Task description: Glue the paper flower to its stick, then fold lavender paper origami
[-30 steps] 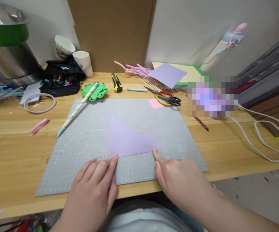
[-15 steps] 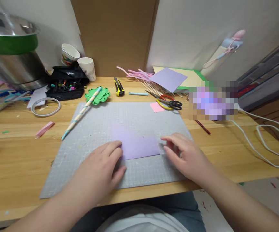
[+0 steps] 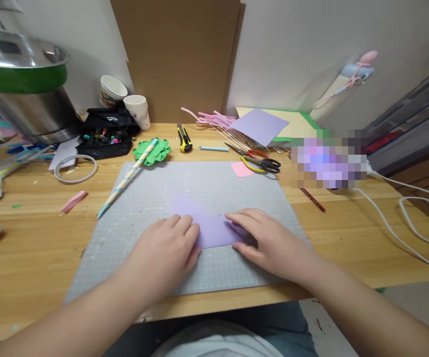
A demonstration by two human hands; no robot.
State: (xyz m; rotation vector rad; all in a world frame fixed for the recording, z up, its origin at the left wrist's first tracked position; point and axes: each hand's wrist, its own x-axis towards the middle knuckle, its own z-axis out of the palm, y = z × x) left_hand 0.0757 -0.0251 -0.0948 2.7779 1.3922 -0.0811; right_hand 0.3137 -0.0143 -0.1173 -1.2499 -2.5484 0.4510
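A folded piece of lilac paper [image 3: 210, 224] lies on the grey cutting mat [image 3: 199, 183] in front of me. My left hand [image 3: 167, 250] rests flat on the paper's left end, fingers stretched forward. My right hand [image 3: 264, 238] lies on its right end, fingers spread and pressing the paper down. Both hands hold the paper against the mat; neither grips anything.
On the wooden table sit a rolled paper stick [image 3: 127, 179], green paper cutouts [image 3: 153, 148], a utility knife [image 3: 184, 138], scissors [image 3: 261, 161], a pink note [image 3: 241, 169], a lilac sheet [image 3: 259, 125], a tape ring [image 3: 76, 168], a black pencil case [image 3: 106, 134], paper cups [image 3: 138, 109], a metal pot [image 3: 21, 89] and white cables [image 3: 403, 218].
Both hands moved forward from the paper's near edge onto the paper. The right hand slid left over its right end, and the visible paper looks smaller.
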